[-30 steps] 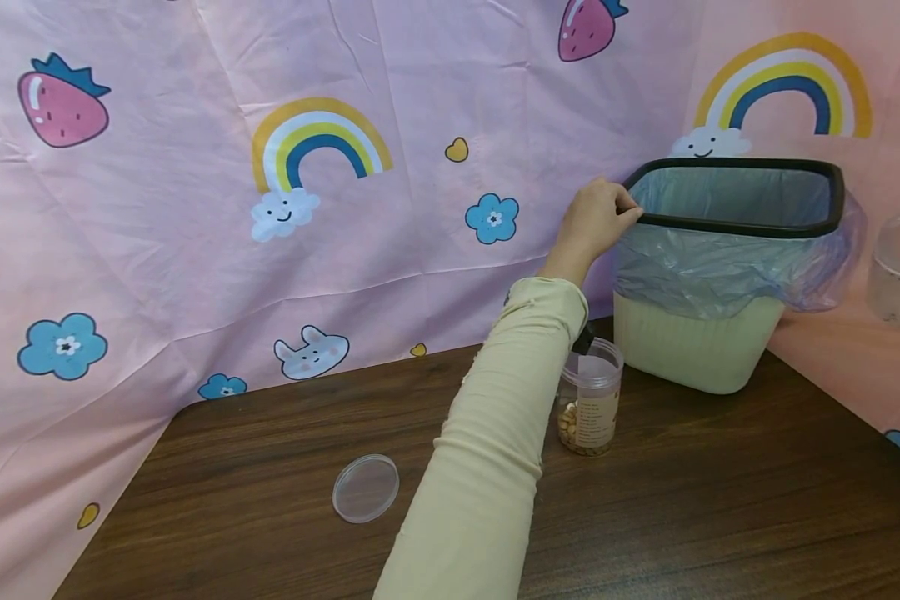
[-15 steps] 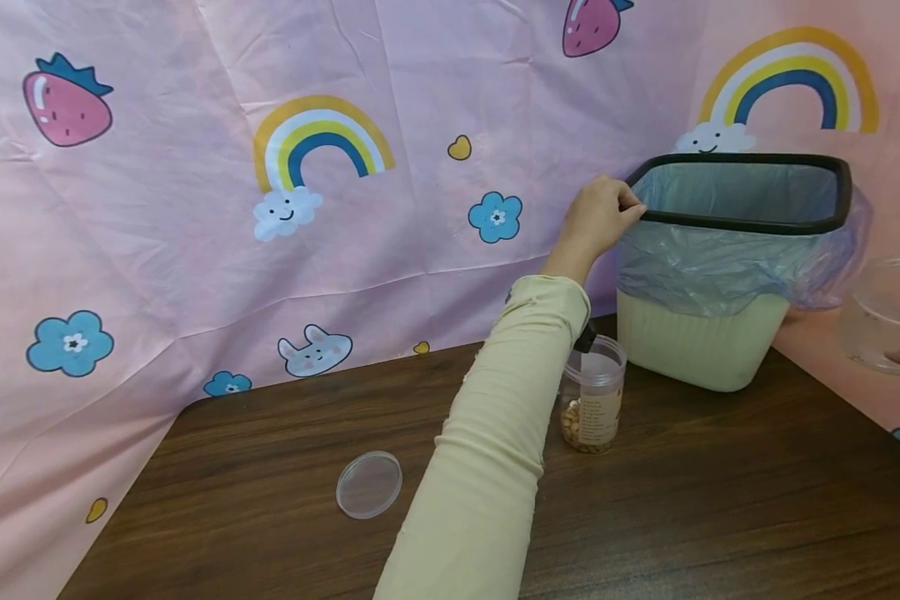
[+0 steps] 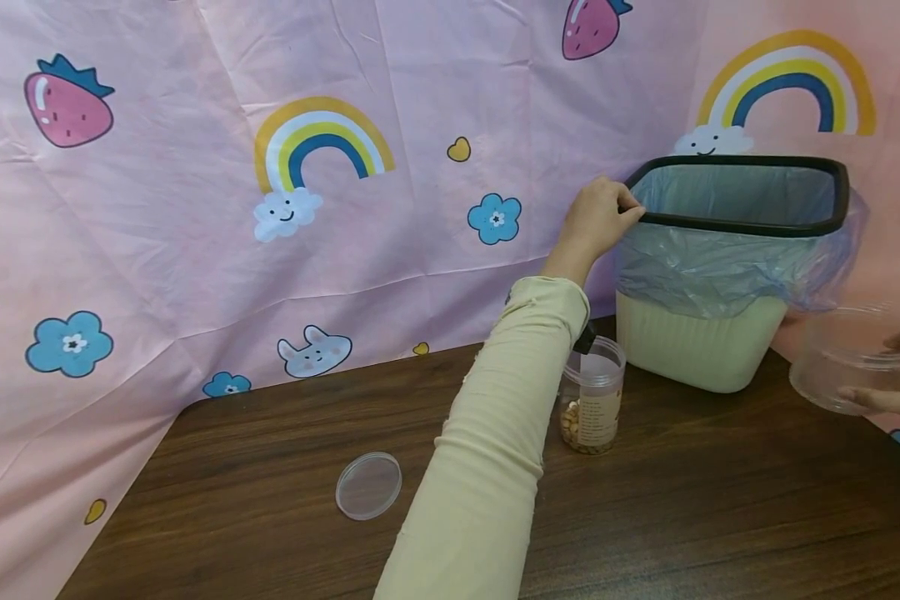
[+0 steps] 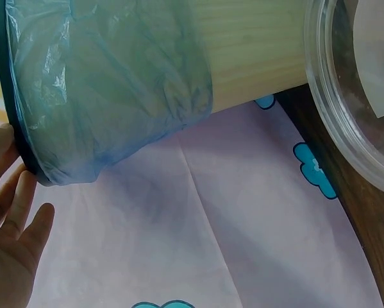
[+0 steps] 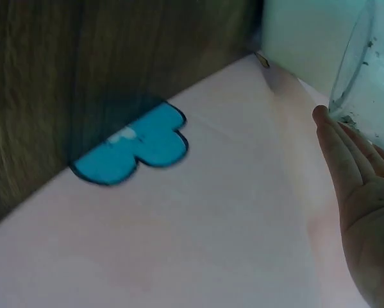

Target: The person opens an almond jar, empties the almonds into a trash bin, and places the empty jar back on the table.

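Note:
My left hand (image 3: 596, 218) pinches the dark rim of a trash can (image 3: 693, 342) with a bluish plastic liner. In the left wrist view, that hand's fingers and thumb lie on either side of the rim. At the right edge, my right hand (image 3: 896, 400) grips a clear round plastic jar (image 3: 825, 375), thumb on its near side and fingers behind. The right wrist view shows small dark crumbs inside this jar (image 5: 374, 83). An open clear jar (image 3: 600, 417) with a label and tan nut-like pieces in its bottom stands upright beside my left sleeve.
A clear round lid (image 3: 369, 486) lies flat on the dark wooden table (image 3: 255, 533), left of my forearm. A patterned pink and lilac cloth (image 3: 405, 208) hangs behind and along the right side. My sleeved left arm (image 3: 480, 450) crosses the middle of the table.
My right hand has brought the clear jar in from the right edge, down and leftward, towards the trash can. The left hand keeps its place on the rim.

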Tool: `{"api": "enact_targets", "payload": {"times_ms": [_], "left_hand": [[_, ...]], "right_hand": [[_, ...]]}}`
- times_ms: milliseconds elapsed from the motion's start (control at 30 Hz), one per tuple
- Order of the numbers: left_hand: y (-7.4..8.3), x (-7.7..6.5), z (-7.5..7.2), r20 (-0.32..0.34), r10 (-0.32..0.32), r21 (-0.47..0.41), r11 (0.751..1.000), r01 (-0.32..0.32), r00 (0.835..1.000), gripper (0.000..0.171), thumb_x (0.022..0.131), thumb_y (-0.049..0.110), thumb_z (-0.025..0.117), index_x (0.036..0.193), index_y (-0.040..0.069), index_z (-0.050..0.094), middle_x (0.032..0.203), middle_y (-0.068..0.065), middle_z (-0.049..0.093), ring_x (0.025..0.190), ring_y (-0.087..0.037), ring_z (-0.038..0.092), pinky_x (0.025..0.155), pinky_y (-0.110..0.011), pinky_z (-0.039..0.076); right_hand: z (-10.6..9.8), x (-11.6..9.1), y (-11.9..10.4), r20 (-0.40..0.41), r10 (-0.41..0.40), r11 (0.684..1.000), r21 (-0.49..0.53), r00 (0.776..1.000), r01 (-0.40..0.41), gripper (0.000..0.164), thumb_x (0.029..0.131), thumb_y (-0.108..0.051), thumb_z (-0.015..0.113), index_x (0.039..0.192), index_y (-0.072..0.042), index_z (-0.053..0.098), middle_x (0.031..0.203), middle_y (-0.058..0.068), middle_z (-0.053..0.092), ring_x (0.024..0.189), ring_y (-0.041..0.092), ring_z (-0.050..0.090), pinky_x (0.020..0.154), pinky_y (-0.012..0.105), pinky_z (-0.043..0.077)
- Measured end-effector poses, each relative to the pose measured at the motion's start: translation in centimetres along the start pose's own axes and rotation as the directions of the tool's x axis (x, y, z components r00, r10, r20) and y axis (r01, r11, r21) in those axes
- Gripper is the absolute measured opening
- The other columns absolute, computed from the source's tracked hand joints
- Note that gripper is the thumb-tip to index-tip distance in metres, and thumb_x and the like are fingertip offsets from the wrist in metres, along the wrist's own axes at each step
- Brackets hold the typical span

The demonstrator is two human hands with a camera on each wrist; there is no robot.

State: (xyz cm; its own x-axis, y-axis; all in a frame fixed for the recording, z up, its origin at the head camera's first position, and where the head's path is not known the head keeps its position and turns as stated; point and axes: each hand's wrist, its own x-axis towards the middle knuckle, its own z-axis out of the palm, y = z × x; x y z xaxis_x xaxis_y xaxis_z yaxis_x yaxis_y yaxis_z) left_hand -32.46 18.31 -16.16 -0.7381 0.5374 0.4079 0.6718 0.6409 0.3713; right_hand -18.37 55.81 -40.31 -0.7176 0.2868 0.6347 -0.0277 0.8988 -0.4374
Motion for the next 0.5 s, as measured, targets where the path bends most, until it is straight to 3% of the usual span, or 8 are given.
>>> {"api": "enact_targets", "payload": {"times_ms": [67, 167, 267, 367, 433, 500], "left_hand": [[0.0, -0.1, -0.1, 0.003, 0.0, 0.003, 1.0, 0.0, 1.0, 0.018, 0.092, 0.027, 0.056, 0.1, 0.018, 0.069, 0.103, 0.005, 0.053, 0.089, -0.005, 0.049, 0.072, -0.014, 0.04], [0.1, -0.1, -0.1, 0.011, 0.001, 0.007, 1.0, -0.001, 1.0, 0.018, 0.092, 0.027, 0.056, 0.1, 0.018, 0.069, 0.103, 0.005, 0.053, 0.089, -0.005, 0.049, 0.071, -0.014, 0.04], [0.2, -0.2, -0.2, 0.017, -0.002, -0.005, 1.0, 0.002, 1.0, 0.018, 0.092, 0.027, 0.056, 0.1, 0.018, 0.069, 0.104, 0.005, 0.053, 0.089, -0.005, 0.049, 0.071, -0.014, 0.04], [0.2, -0.3, -0.2, 0.017, -0.003, -0.023, 1.0, 0.004, 1.0, 0.018, 0.092, 0.027, 0.057, 0.1, 0.018, 0.069, 0.105, 0.005, 0.054, 0.089, -0.005, 0.05, 0.071, -0.014, 0.041], [0.2, -0.4, -0.3, 0.016, -0.004, -0.028, 1.0, 0.004, 1.0, 0.018, 0.092, 0.026, 0.057, 0.1, 0.018, 0.069, 0.105, 0.005, 0.054, 0.089, -0.005, 0.05, 0.071, -0.013, 0.04], [0.2, -0.4, -0.3, 0.015, -0.001, -0.025, 1.0, 0.001, 1.0, 0.018, 0.092, 0.026, 0.057, 0.101, 0.017, 0.069, 0.105, 0.005, 0.054, 0.09, -0.005, 0.05, 0.071, -0.013, 0.04]], "right_hand": [[-0.8, -0.4, -2.4, 0.035, -0.037, 0.999, 0.023, 0.999, 0.036, 0.078, 0.051, -0.02, 0.09, 0.103, 0.014, 0.043, 0.075, 0.022, 0.047, 0.048, 0.009, 0.038, 0.036, 0.024, 0.031], [-2.1, -1.3, -6.8, 0.078, -0.099, 0.993, 0.072, 0.992, 0.093, 0.079, 0.052, -0.023, 0.09, 0.098, 0.018, 0.04, 0.078, 0.027, 0.045, 0.053, 0.003, 0.037, 0.038, 0.021, 0.032], [-2.9, -2.2, -10.1, 0.155, -0.083, 0.988, 0.139, 0.984, 0.062, 0.078, 0.058, -0.024, 0.087, 0.097, 0.021, 0.035, 0.079, 0.033, 0.042, 0.051, 0.012, 0.042, 0.041, 0.017, 0.03], [-2.8, -2.7, -11.1, 0.219, -0.054, 0.991, 0.131, 0.974, 0.026, 0.077, 0.06, -0.024, 0.086, 0.098, 0.021, 0.035, 0.086, 0.039, 0.04, 0.06, 0.034, 0.048, 0.045, 0.017, 0.031], [-2.7, -2.9, -11.2, 0.277, -0.024, 0.995, 0.096, 0.961, -0.003, 0.076, 0.063, -0.025, 0.084, 0.1, 0.02, 0.035, 0.081, 0.037, 0.042, 0.06, 0.042, 0.046, 0.045, 0.019, 0.032], [-2.6, -3.1, -11.1, 0.324, -0.006, 0.998, 0.057, 0.946, -0.013, 0.075, 0.065, -0.027, 0.082, 0.102, 0.017, 0.035, 0.076, 0.033, 0.045, 0.058, 0.037, 0.047, 0.044, 0.023, 0.034]]}}
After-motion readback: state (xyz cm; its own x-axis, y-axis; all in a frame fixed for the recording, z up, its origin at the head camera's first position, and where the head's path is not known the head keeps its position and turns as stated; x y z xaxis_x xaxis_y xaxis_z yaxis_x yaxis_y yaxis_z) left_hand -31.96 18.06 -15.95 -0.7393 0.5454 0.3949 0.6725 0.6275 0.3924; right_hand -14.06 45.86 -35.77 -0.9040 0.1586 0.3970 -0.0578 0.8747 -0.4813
